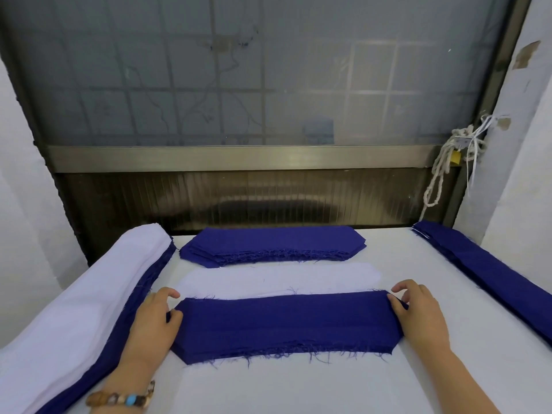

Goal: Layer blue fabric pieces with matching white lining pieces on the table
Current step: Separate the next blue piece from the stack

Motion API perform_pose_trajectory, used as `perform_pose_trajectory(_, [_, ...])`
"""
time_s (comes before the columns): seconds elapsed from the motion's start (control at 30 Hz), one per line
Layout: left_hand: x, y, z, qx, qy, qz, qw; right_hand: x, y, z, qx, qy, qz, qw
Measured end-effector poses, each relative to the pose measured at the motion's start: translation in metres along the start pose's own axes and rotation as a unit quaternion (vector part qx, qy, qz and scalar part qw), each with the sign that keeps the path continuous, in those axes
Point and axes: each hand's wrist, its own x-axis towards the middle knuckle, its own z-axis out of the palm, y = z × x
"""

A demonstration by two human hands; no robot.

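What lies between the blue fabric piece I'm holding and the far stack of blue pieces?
A flat white fabric lining piece, visible in the head view.

Frosted window (pixel 239 70) behind, perhaps barred outside; white walls (pixel 513 144); knotted rope (pixel 442 168) right.

A frosted window (pixel 239 70) stands behind the table's (pixel 418 264) far edge. A knotted rope (pixel 436 174) and a brass padlock (pixel 455 157) hang by its far right corner.

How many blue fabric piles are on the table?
4: near pile, held by left hand and right hand; far-centre pile; right-edge pile; left pile under white lining. Others may be hidden.
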Motion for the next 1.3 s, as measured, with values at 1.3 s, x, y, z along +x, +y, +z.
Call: perform_pose_trajectory(1.3, [0.080,0.095,0.058,0.131,0.004,0.198,0.972,0.054,-0.107,0.064,-0.140,-0.088,-0.264,0.950])
